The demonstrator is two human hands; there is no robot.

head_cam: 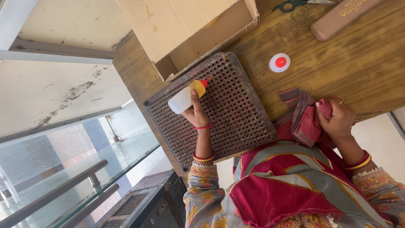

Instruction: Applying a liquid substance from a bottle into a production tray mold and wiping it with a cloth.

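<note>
Left hand [197,113] grasping squeeze bottle [187,96], held over perforated metal plate [236,122] on wooden table [358,63]. Right hand [337,119] clenched around striped cloth [300,116] at table edge. Red-centred cap [279,62] lying apart, beyond plate.

Bright, even daylight fills the sharp frame, with soft shadows, pale glare at upper left and mild edge distortion.

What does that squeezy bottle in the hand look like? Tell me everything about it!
The squeeze bottle looks like soft plastic, whitish at the bottom and yellow near the top, with a thin red nozzle. It lies tilted, nozzle pointing at the cardboard box. The left hand grips it over the rusty metal tray full of round holes, on the wooden table.
</note>
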